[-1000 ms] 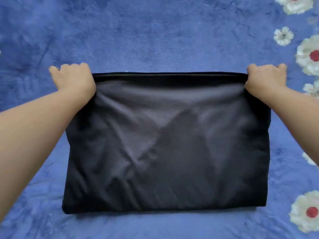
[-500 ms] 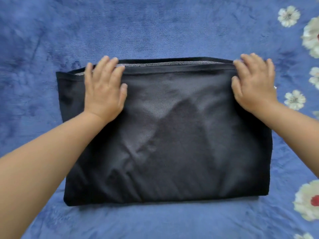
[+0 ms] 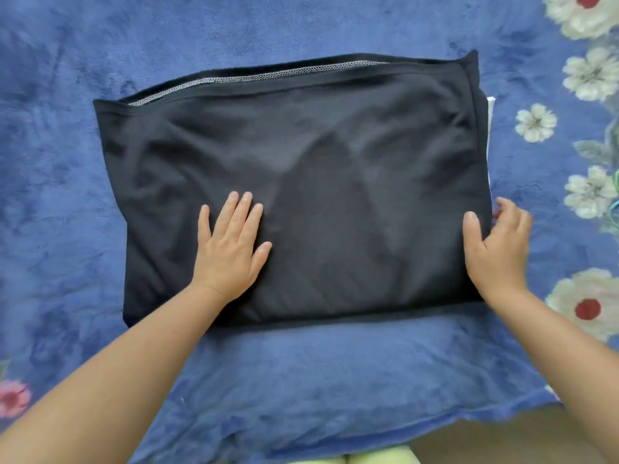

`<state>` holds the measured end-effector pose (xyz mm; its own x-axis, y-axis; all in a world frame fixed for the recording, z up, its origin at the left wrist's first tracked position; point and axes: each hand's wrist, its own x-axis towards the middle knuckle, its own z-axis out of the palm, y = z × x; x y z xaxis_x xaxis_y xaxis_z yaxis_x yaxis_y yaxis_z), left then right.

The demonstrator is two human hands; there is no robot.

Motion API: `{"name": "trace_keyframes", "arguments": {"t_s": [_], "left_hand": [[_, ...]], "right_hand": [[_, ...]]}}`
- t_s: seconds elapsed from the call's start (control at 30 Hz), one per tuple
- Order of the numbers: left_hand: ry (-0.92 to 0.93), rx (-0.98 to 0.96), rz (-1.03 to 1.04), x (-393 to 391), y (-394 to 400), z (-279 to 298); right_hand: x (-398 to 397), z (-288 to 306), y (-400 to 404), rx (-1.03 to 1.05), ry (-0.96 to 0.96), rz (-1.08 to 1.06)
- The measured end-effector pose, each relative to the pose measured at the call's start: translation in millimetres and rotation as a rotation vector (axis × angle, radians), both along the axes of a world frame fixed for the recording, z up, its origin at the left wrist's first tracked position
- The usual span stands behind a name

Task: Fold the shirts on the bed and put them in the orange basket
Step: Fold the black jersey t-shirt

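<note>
A black shirt (image 3: 335,169) lies folded into a wide rectangle on the blue bed cover (image 3: 301,380), its stitched hem along the far edge. My left hand (image 3: 231,249) rests flat on the shirt's near-left part, fingers straight. My right hand (image 3: 495,249) is at the shirt's right edge, thumb on top of the cloth and fingers curled past the edge beside it. The orange basket is not in view.
The blue plush cover has white flowers (image 3: 589,192) along its right side and a pink flower (image 3: 13,396) at the lower left. The bed's near edge (image 3: 469,426) runs across the bottom right, with floor below it.
Both hands moved from the shirt's far corners toward me. The left now lies flat on the near-left part; the right has shifted to the right edge.
</note>
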<state>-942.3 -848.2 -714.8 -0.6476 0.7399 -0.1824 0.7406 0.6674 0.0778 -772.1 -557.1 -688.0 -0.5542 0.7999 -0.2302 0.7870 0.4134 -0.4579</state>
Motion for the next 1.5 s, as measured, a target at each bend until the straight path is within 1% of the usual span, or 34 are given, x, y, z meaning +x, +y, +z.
{"name": "trace_keyframes", "arguments": {"t_s": [0.07,0.1,0.2,0.27,0.4,0.47,0.53,0.63,0.7,0.73,0.77,0.8,0.87,0.93,0.97,1.03,1.1,1.17,1.23,1.3,1.4,1.5], "left_hand": [[-0.006,-0.027,-0.003,14,-12,4],[-0.002,-0.028,-0.001,21,-15,6],[0.002,-0.019,0.038,41,-19,12],[0.018,-0.022,0.099,51,-19,13],[-0.023,-0.095,0.333,62,-27,17],[-0.079,-0.141,0.369,67,-38,15],[-0.116,-0.159,0.359,67,-46,11],[-0.132,-0.085,0.361,60,-44,10],[-0.107,0.002,0.410,59,-41,17],[-0.076,0.053,0.461,60,-42,23],[-0.034,0.112,0.534,60,-43,26],[0.005,0.178,0.640,60,-46,31],[0.026,0.275,0.927,57,-52,37],[-0.028,0.300,1.241,51,-66,37],[-0.081,0.306,1.343,50,-76,34],[-0.192,0.389,1.371,51,-91,30],[-0.262,0.528,1.361,52,-101,32],[-0.317,0.668,1.410,50,-108,36],[-0.371,0.720,1.476,46,-113,36],[-0.386,0.615,1.472,46,-123,33],[-0.360,0.383,1.326,47,-137,29],[-0.356,0.218,1.224,43,-139,26]], "right_hand": [[17,2,-8,-0.128,0.052,-0.204],[25,2,-11,-0.172,0.069,-0.246],[42,1,-17,-0.207,0.105,-0.263],[46,2,-12,-0.170,0.108,-0.240],[47,5,6,-0.016,0.081,-0.120],[50,-1,10,0.023,0.025,-0.114],[51,-7,8,0.014,-0.060,-0.109],[45,-13,2,-0.007,-0.130,-0.206],[44,-12,-3,0.022,-0.096,-0.312],[45,-10,-8,0.066,-0.065,-0.327],[46,-8,-14,0.135,-0.042,-0.296],[47,-6,-23,0.209,-0.017,-0.211],[47,-7,-41,0.318,0.069,0.055],[42,-10,-66,0.343,0.149,0.329],[38,-10,-81,0.328,0.162,0.440],[31,-10,-109,0.286,0.136,0.593],[24,-11,-133,0.242,0.012,0.684],[18,-12,-146,0.202,-0.129,0.714],[15,-12,-148,0.168,-0.218,0.689],[16,-13,-150,0.157,-0.275,0.668],[16,-10,-150,0.145,-0.341,0.663],[14,-10,-152,0.135,-0.394,0.676]]}}
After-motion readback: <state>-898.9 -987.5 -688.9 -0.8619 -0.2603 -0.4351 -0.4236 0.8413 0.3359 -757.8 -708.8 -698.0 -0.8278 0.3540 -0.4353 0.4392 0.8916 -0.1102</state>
